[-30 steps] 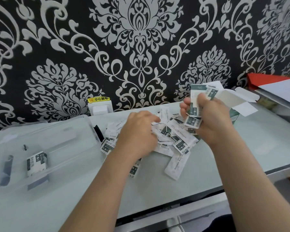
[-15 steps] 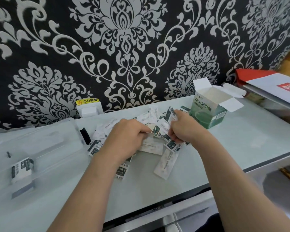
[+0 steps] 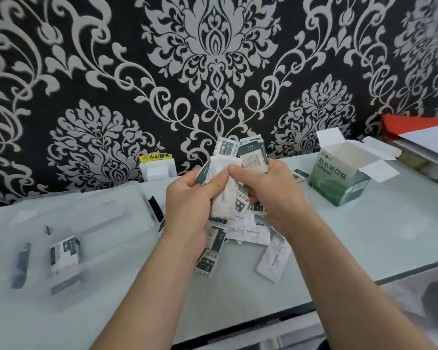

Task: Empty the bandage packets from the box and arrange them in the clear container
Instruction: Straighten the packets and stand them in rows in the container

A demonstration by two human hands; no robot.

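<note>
One white-and-green bandage packet [image 3: 65,256] lies inside the clear plastic container [image 3: 106,210] at the left. Just right of it the left hand [image 3: 187,205] and the right hand [image 3: 271,195] meet, the fingers and thumbs of both curled round an untidy sheaf of packets [image 3: 240,157] raised off the surface. Below them loose flat packets [image 3: 271,261] lie scattered. Farther right the green-and-white cardboard box [image 3: 339,178] stands with its flaps open, and what shows of its inside looks bare.

The sheaf is fanned and uneven, so I judge that some packets could slip out on the way to the container, or land askew instead of arranged.

Everything rests on a pale, glossy tabletop [image 3: 377,243]. Behind it hangs black wallpaper with silver damask [image 3: 213,59].
</note>
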